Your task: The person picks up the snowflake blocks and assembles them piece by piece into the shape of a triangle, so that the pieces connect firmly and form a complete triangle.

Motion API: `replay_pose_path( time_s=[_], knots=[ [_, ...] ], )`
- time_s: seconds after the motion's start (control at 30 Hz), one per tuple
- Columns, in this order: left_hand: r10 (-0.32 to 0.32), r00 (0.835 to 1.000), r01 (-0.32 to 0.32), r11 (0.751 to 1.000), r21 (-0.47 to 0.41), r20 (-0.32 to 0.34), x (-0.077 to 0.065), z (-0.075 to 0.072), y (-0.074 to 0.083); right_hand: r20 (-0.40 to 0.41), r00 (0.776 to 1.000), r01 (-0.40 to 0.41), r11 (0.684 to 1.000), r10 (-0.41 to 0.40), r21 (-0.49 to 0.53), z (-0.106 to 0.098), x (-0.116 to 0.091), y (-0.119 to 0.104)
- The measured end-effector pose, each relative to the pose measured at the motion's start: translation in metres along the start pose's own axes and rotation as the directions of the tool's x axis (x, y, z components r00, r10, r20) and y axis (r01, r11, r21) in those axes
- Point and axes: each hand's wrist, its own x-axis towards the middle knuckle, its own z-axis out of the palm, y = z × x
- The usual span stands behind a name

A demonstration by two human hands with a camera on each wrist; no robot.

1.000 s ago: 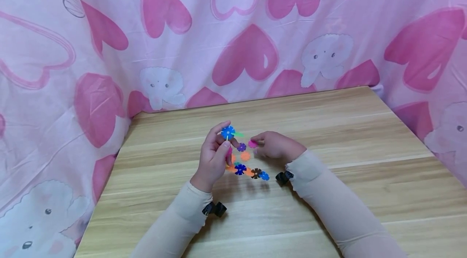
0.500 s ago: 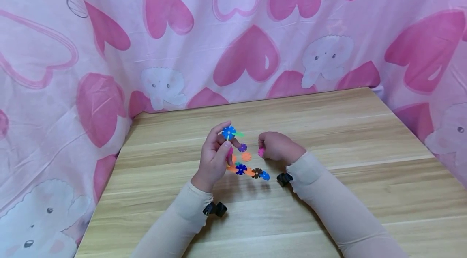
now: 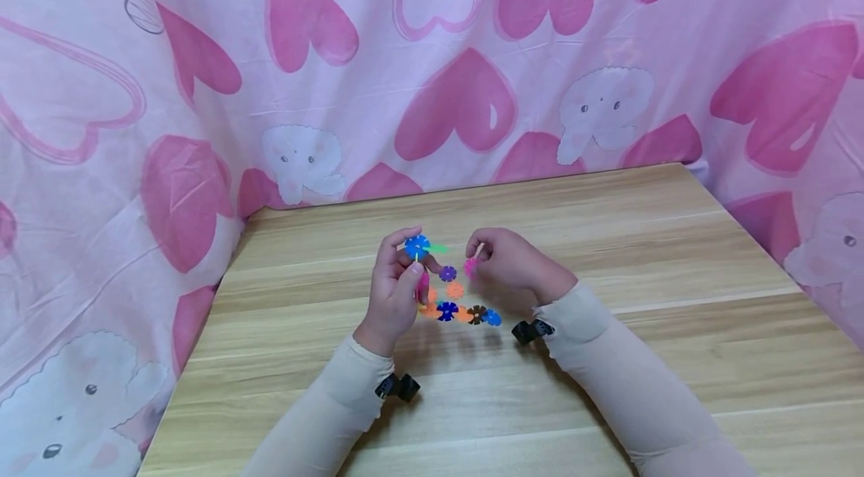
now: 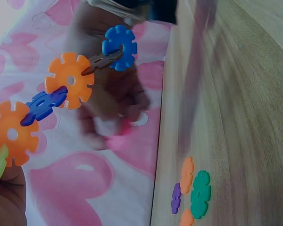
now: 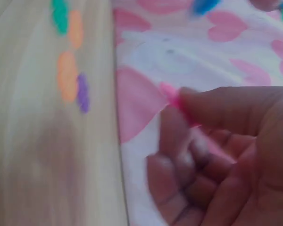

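My left hand point(image 3: 394, 293) grips a string of slotted plastic snowflake discs joined edge to edge. At its upper end a blue disc point(image 3: 417, 246) sits beside a green one point(image 3: 437, 248); from below the hand, the string runs right through a dark blue disc point(image 3: 447, 311) and a brown disc point(image 3: 477, 314) to another blue disc point(image 4: 120, 48). Between thumb and fingertips, my right hand point(image 3: 513, 263) pinches a pink disc point(image 3: 470, 267), apart from the string. Another pink disc point(image 3: 422, 283) is partly hidden by the left thumb.
Loose discs lie on the wooden table point(image 3: 607, 237) beyond the string: a purple one point(image 3: 448, 274), a green one point(image 4: 201, 194) and orange ones point(image 3: 455, 289). A pink heart-patterned curtain point(image 3: 364, 109) hangs behind the table and along its sides.
My right hand dips away to the right with the pink disc, then comes back up and left, its fingers turned differently. The left hand stays nearly still, the string tilting slightly.
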Motion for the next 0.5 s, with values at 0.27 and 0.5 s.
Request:
replay_pose_path(
  time_s=[0.27,0.5],
  knots=[
    [-0.032,0.999,0.031,0.999,-0.041,-0.023,0.0,0.001,0.0,-0.105,0.947,0.321,0.904,-0.304,0.284,-0.005,-0.017,-0.023],
    [0.045,0.998,-0.046,0.999,0.012,0.031,0.0,0.0,-0.003,-0.134,0.903,0.428,0.837,-0.408,0.341,-0.004,-0.027,-0.033]
  ],
)
